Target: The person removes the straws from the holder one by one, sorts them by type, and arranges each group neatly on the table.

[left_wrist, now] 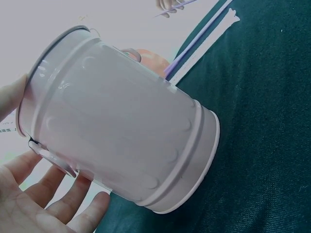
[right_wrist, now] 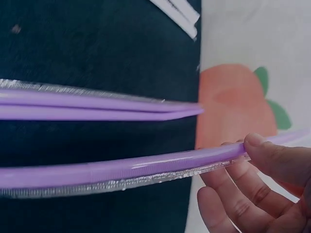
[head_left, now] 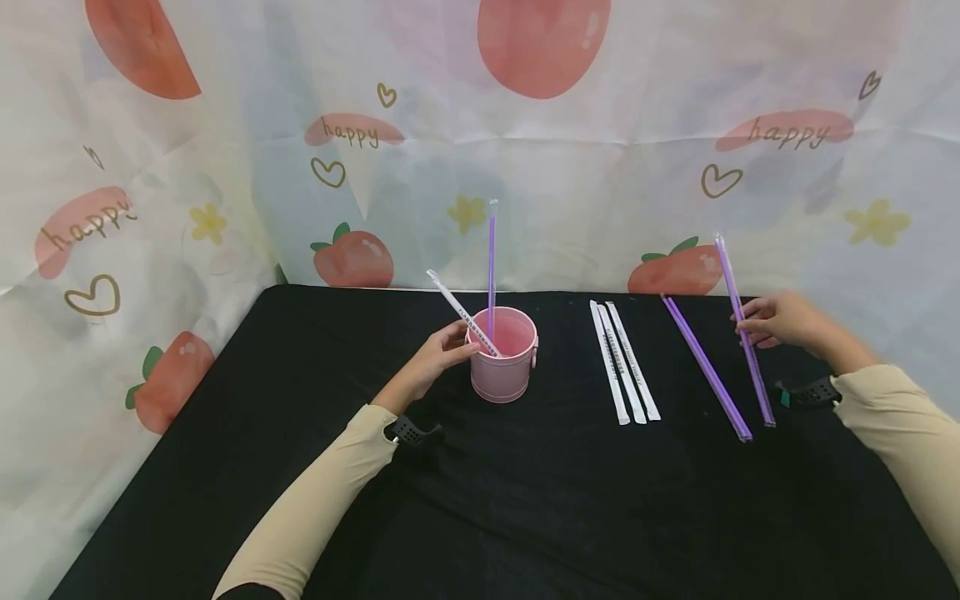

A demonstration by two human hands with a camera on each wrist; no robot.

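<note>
My left hand point(head_left: 433, 357) holds the pink bucket point(head_left: 501, 380) at its left rim, the thumb near the top edge and the fingers along the side by the handle, as the left wrist view shows. A purple straw point(head_left: 492, 258) in a clear wrapper stands upright in the bucket. Beside it a white paper-wrapped straw point(head_left: 455, 302) leans left. My right hand point(head_left: 789, 323) pinches another clear-wrapped purple straw point(right_wrist: 146, 162) between thumb and fingers, its lower end near the table. Left of that hand lie purple straws point(head_left: 705, 364) close together.
Several white paper-wrapped straws point(head_left: 620, 362) lie side by side between the bucket and the purple ones. A black cloth point(head_left: 525, 500) covers the table. Behind it hangs a printed curtain point(head_left: 555, 192). Each wrist wears a black strap.
</note>
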